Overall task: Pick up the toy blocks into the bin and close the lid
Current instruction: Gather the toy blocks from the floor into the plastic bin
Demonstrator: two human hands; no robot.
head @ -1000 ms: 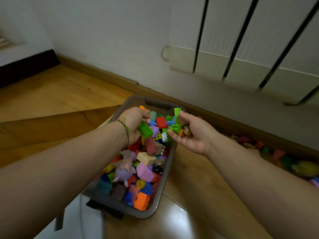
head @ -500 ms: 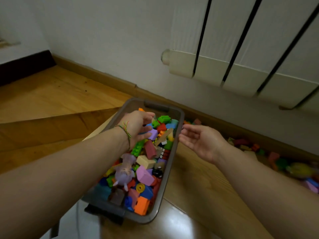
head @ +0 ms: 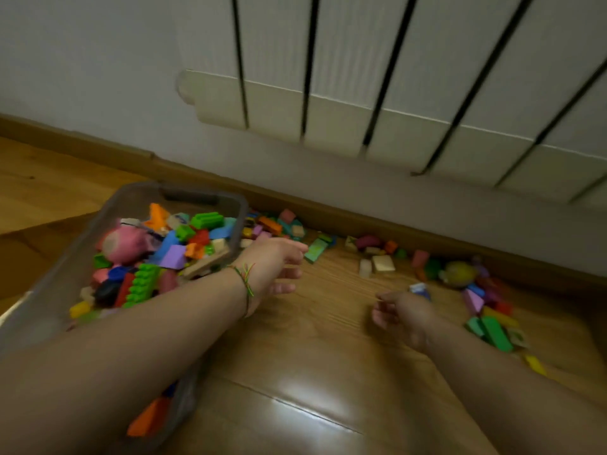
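Your left fingers are spread loose and empty. The left hand sits just right of the translucent grey plastic bin, and its forearm crosses the bin's rim. Your right fingers curl slackly around nothing, and the right hand is well right of the bin. The bin stands open, heaped with coloured toy blocks. More loose blocks lie scattered on the wooden floor to the bin's right, along the skirting board.

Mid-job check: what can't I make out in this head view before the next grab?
Head view:
- Bin near end: hidden under the left forearm, cut by the frame edge.
- Lid: not in view.
- Right hand: back turned, blurred; whether it holds anything cannot be told.
- Floor blocks by the baseboard: blurred, dim, shapes merge.
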